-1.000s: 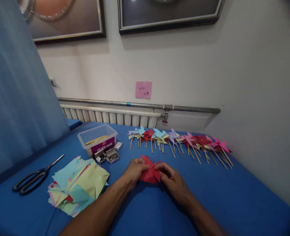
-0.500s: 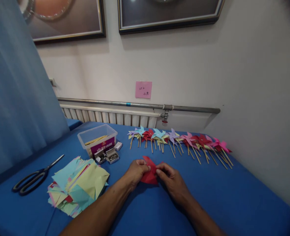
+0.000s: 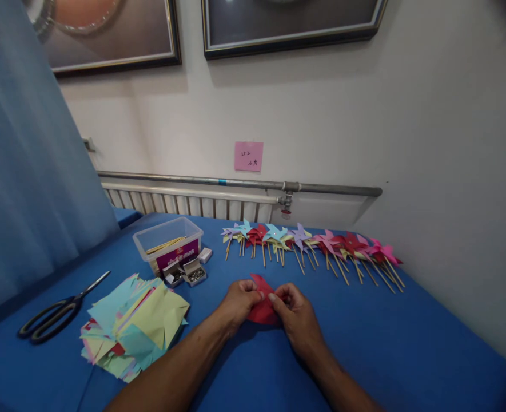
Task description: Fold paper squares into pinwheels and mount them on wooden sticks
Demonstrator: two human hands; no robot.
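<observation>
Red paper [image 3: 262, 309], thin, matte and folded into pointed flaps, lies on the blue cloth-covered worktop [image 3: 390, 337] between both hands. Left hand [image 3: 238, 301] and right hand [image 3: 294, 312] pinch its folds with curled fingers. Behind it runs a row of paper pinwheels [image 3: 313, 246] on wooden sticks; a stack of coloured paper squares [image 3: 135, 324] lies left.

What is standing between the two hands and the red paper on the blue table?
Nothing visible. The left hand and the right hand both already pinch the red paper directly, with their fingers meeting over its middle.
</observation>
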